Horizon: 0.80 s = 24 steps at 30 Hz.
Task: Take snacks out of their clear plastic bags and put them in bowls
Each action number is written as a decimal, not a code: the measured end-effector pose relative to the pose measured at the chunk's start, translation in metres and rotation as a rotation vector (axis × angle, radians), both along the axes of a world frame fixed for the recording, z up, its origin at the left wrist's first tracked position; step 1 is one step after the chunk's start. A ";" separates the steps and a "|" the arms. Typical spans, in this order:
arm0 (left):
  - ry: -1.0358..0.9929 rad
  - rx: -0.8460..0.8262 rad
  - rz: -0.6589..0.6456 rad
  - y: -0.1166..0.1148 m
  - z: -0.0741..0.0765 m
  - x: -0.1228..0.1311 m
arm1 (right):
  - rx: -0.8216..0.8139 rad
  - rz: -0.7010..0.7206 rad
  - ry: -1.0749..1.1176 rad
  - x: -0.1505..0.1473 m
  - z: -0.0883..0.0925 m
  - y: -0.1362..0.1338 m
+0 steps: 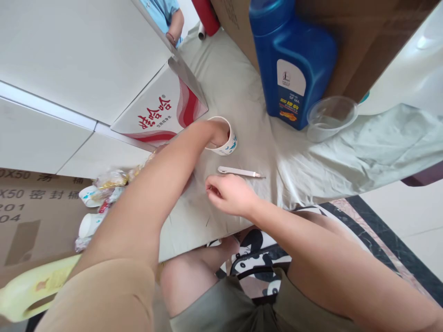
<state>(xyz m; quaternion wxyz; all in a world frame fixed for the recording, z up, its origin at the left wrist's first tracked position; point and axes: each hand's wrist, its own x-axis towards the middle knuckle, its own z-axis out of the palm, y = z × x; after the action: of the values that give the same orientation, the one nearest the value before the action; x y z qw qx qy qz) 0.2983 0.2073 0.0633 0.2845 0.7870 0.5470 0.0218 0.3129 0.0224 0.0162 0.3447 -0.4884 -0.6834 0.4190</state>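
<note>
My left hand (219, 134) reaches down into a white paper cup (229, 145) with blue marks, which stands on the cloth-covered table. The cup's wall hides those fingers. My right hand (231, 193) is closed, fingers curled against the thumb, just in front of the cup. Whatever it might hold is too small or hidden to make out. Right behind its knuckles lies a slim white pen-like tool (238, 172) with a thin tip pointing right. A short dark thin line (207, 222) shows on the cloth near the table edge.
A blue oil bottle (294, 69) and a clear plastic tub (330, 117) stand at the back right, by a cardboard box (360, 41). To the left are a white-and-red carton (162, 110), paper cups (90, 224) and a pale yellow bottle (41, 288). Another person's arm (176, 25) appears far back.
</note>
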 end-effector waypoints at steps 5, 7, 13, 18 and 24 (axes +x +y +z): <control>0.479 0.106 -0.334 -0.006 0.047 -0.029 | 0.009 0.011 -0.093 0.009 -0.009 0.000; 0.444 0.247 -0.303 -0.014 0.070 -0.066 | 0.001 0.003 -0.115 0.007 -0.012 0.001; 0.265 0.546 0.156 -0.062 0.070 -0.230 | -0.046 0.024 -0.195 -0.018 -0.015 0.001; -0.295 0.207 0.950 -0.112 0.014 -0.312 | -0.107 0.056 -0.235 -0.046 -0.018 0.002; -0.598 -0.365 1.070 -0.126 -0.022 -0.307 | -0.079 -0.001 -0.118 -0.075 -0.017 0.010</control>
<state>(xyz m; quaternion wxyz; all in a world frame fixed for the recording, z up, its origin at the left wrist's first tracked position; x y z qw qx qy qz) -0.0084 0.0808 0.0415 0.5039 0.3041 0.7562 0.2859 0.2376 0.0327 -0.0011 0.2847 -0.5259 -0.6850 0.4161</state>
